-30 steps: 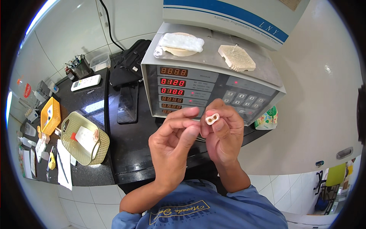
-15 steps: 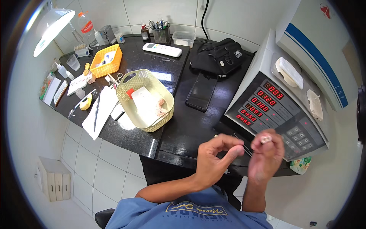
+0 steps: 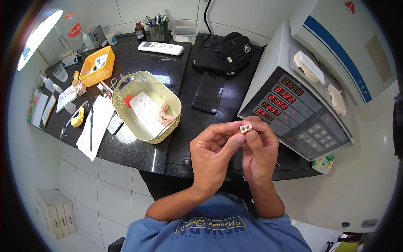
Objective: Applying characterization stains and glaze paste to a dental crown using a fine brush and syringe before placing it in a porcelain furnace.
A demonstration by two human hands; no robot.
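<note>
A small white dental bridge (image 3: 246, 128), showing two hollows on its upturned side, is pinched between the fingertips of both hands. My left hand (image 3: 213, 152) holds it with thumb and forefinger from the left. From the right, my right hand (image 3: 260, 154) closes on it, thumb and fingers together. Both hands hang over the front edge of the black counter (image 3: 180, 147), in front of a grey furnace unit (image 3: 296, 111) with red digit displays. Left of my hands stands a pale green basket (image 3: 166, 135) with a written paper (image 3: 145, 110) and a pinkish dental model (image 3: 165, 115) inside.
A black phone (image 3: 208, 92) and a black bag (image 3: 224, 54) lie behind my hands. Further left are a white remote (image 3: 160, 48), a yellow basket (image 3: 110, 59), scissors (image 3: 112, 83), a white sheet (image 3: 97, 126) and a lamp (image 3: 40, 38). White trays (image 3: 310, 67) rest on the furnace.
My hands, apart before, have come together, the right one moving left to meet the left one. The bridge, earlier in the right hand, is now between both. The view has shifted slightly.
</note>
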